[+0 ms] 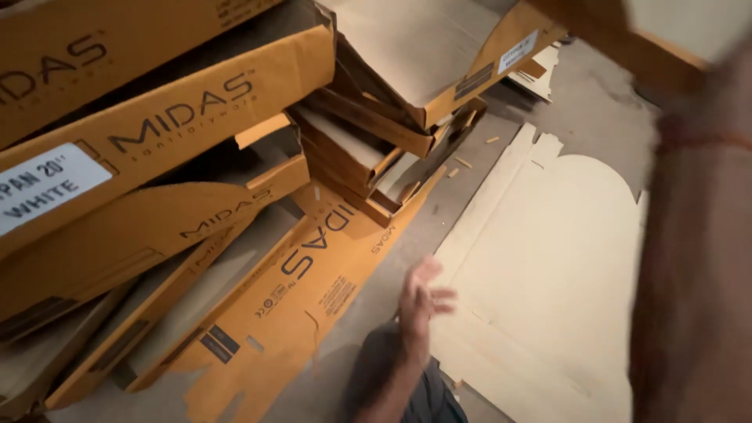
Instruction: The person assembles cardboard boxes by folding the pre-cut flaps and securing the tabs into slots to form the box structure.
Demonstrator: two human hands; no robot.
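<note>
— What's closest?

— The right arm (693, 266), a big blur down the right edge with a red thread round the wrist. Its hand is lost in the blur near a brown board (627, 39) at the top, so I cannot tell whether the fingers grip it.

— And the other hand?

— The left hand (423, 301) hangs low in the middle, fingers spread, holding nothing. It is above bare floor (595, 102), between a flat orange box (313, 298) and a pale sheet (548, 266).

— So what looks finished?

— Those two. The flat orange box lies opened out on the floor, its far end tucked under the pile. The pale sheet, with a rounded cut along its far edge, lies flat just right of the hand.

— What remains?

— By my reading, most of it. The pile (180, 149) of orange boxes on the left leans in a heap, some crushed, some keeping their shape. Behind it a second stack (392, 117) sits with flaps gaping, and a few scraps (540, 70) lie beyond.
</note>
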